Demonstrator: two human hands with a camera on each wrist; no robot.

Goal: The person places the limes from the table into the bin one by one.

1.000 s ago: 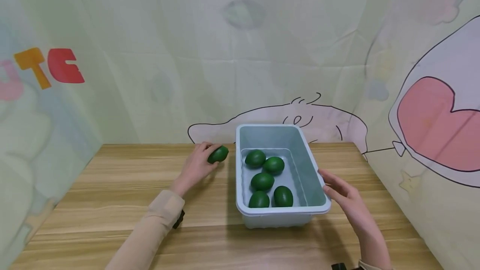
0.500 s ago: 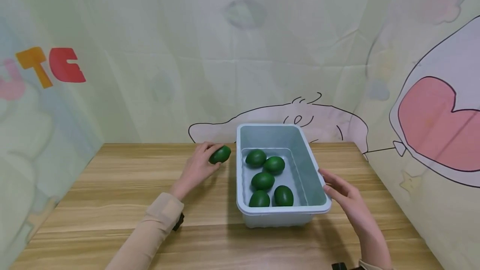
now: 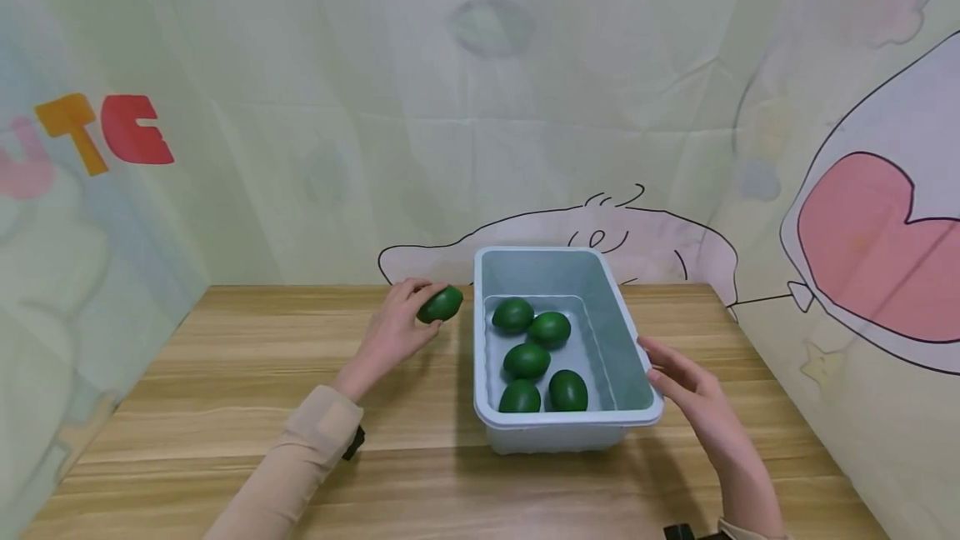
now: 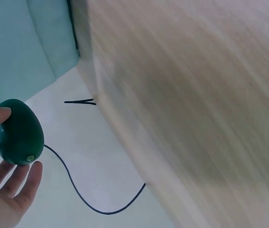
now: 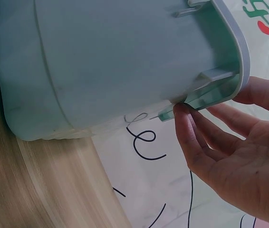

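Observation:
My left hand [image 3: 392,327] pinches a dark green avocado [image 3: 442,304] between thumb and fingers, just left of the light blue plastic tub [image 3: 567,419]. In the left wrist view this avocado [image 4: 20,135] shows a small pale stem scar, and the fingers surround it. On the tub's right side, my right hand [image 3: 693,386] grips the rim. The right wrist view has the thumb and fingers of that hand [image 5: 234,147] about the tub's rim [image 5: 243,52]. Several more avocados [image 3: 527,362] lie loose on the tub's floor, mostly toward its left side.
The tub stands on a wood-grain table [image 3: 225,373]. A printed cloth backdrop [image 3: 315,148] with cartoon drawings rises behind the table's far edge and along both sides. A dark strap device [image 3: 354,442] sits at my left wrist.
My left hand, holding the avocado, has shifted slightly right toward the tub and a little upward. The right hand stays at the rim, and the avocados in the tub have not moved.

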